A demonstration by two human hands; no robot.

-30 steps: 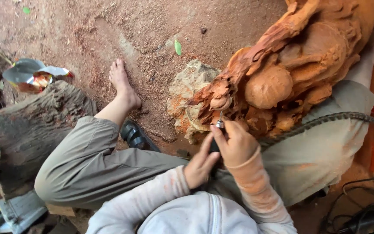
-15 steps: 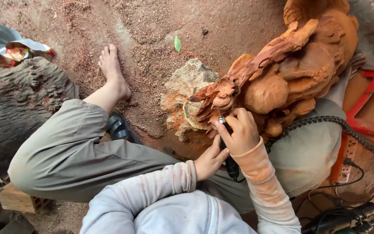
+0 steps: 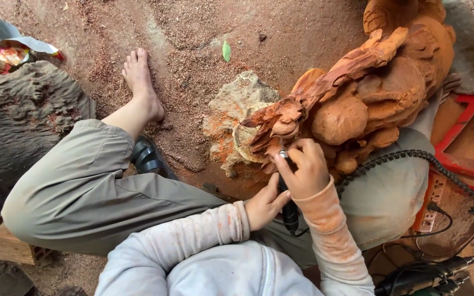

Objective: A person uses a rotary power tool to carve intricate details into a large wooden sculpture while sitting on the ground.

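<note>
A large reddish-brown wood carving (image 3: 368, 93) rests across my lap and right leg. My right hand (image 3: 303, 170) grips a slim black rotary carving tool (image 3: 289, 211), its metal tip pressed to the carving's lower left edge near pale rough wood (image 3: 237, 126). My left hand (image 3: 264, 205) sits just below, fingers curled against the tool's black body. Both sleeves are dusted with reddish sawdust. A coiled black cable (image 3: 412, 159) runs from the tool toward the right.
My left leg in grey trousers (image 3: 83, 192) stretches out, with the bare foot (image 3: 138, 82) on sawdust-covered ground. A dark sandal (image 3: 149, 159) lies beside the knee. A grey log (image 3: 23, 120) lies at left, a red frame (image 3: 467, 153) at right, another power tool (image 3: 418, 277) bottom right.
The view has shifted, so the carving and hands sit lower right. Both hands stay on the tool at the carving's lower edge, with only small movements.
</note>
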